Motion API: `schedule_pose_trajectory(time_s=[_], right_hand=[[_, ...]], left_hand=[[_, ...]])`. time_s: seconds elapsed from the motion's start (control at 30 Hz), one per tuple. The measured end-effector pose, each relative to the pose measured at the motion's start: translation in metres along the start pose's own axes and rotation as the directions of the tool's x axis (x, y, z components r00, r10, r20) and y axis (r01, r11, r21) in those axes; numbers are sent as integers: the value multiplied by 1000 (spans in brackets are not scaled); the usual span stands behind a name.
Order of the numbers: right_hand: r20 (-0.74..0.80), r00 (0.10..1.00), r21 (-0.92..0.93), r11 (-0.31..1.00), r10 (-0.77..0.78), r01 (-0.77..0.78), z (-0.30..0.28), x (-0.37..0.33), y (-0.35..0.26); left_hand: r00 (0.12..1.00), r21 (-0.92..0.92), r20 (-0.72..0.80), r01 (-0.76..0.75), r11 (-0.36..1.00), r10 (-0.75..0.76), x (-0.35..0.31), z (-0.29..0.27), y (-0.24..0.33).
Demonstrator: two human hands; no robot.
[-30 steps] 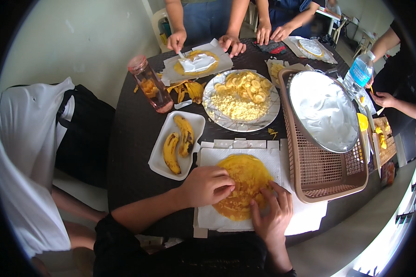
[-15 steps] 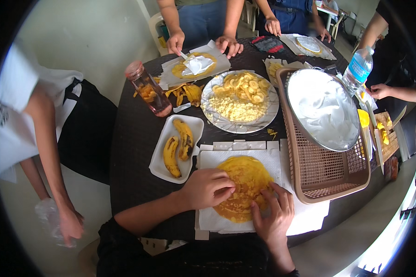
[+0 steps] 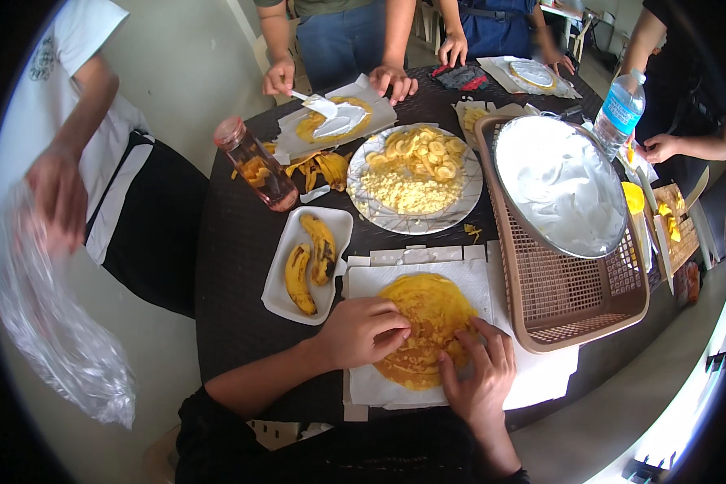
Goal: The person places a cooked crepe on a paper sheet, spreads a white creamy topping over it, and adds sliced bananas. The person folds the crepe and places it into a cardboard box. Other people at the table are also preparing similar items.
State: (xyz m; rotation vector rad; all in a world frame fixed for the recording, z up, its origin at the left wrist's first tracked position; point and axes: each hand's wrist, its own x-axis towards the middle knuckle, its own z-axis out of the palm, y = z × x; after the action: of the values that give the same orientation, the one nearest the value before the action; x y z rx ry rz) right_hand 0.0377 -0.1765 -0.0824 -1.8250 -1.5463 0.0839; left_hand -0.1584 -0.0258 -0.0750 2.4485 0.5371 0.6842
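Observation:
A round yellow crepe (image 3: 426, 310) with browned patches lies flat on white paper towel (image 3: 363, 282) in front of me. My left hand (image 3: 365, 329) is at its left side with fingers curled in and thumb pressed to them; whether anything is pinched there is hidden. On the crepe's lower right edge rests my right hand (image 3: 482, 367), fingers spread and touching the surface. Left of the crepe, a white foam tray (image 3: 278, 300) holds two spotted bananas (image 3: 298, 278). Beyond it stands a marbled plate (image 3: 363, 211) of banana slices (image 3: 427, 153) and grated pale yellow cheese-like bits (image 3: 411, 194).
A brown plastic basket (image 3: 558, 327) at the right carries a metal bowl of white cream (image 3: 561, 185). A water bottle (image 3: 619, 113) and a pink-lidded tumbler (image 3: 254, 165) stand farther off. Knives lie by a cutting board (image 3: 676, 230). Co-workers surround the dark table (image 3: 234, 242).
My hands and the crepe keep their places. At the left, a co-worker has straightened up and raised a clear plastic bag. The co-worker opposite has spread cream farther across another crepe.

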Motion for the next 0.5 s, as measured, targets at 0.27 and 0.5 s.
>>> schedule_pose_trajectory(time_s=[0.27, 0.5], right_hand=[[1, 1000, -1, 1000, 2, -2, -1, 1, 0], [-5, 1000, 0, 1000, 10, -10, 1, -2, 1]], left_hand=[[1000, -4, 0, 1, 1000, -1, 1, 0, 0], [1000, -22, 14, 28, 999, -27, -1, 2, -1]])
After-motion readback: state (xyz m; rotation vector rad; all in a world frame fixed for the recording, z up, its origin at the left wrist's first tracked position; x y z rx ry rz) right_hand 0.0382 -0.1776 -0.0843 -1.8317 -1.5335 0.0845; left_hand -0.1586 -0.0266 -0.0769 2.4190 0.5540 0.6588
